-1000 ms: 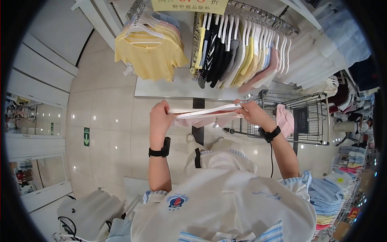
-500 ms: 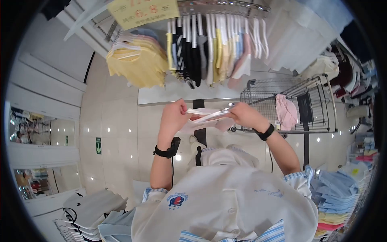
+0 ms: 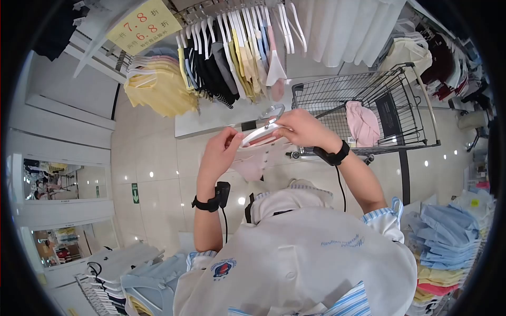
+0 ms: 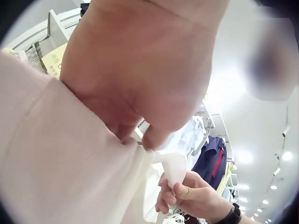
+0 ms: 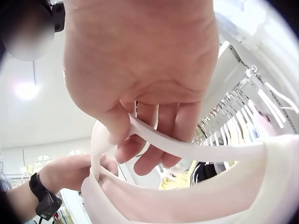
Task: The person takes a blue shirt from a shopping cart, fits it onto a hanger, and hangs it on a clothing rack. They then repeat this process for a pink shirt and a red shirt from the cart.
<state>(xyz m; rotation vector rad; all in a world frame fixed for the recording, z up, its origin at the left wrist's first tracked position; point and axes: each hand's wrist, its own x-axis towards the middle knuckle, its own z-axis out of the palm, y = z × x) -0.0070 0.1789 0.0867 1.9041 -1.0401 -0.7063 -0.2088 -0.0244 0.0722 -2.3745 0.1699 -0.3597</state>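
Observation:
Both hands hold a pale pink top (image 3: pixel 252 167) on a white clothes hanger (image 3: pixel 259 135) in front of the body. My right hand (image 3: pixel 305 129) grips the hanger near its metal hook (image 3: pixel 275 109); in the right wrist view its thumb and fingers curl round the white hanger arm (image 5: pixel 182 148). My left hand (image 3: pixel 219 152) is at the other end, where the left wrist view shows its thumb and fingers pinching the pale cloth (image 4: pixel 60 154) at the hanger's end. Below the hands the top hangs loose.
A shopping cart (image 3: pixel 337 118) stands at the right with a pink garment (image 3: pixel 362 125) in it. Ahead is a rack of hung clothes (image 3: pixel 232 58), with yellow tops (image 3: pixel 161 92) to its left. Blue folded-looking clothes (image 3: pixel 445 231) lie right of the body.
The hands have come closer together, and the hanger has tilted, its right end higher and its hook now showing. The head view has swung right, bringing the cart nearer the middle.

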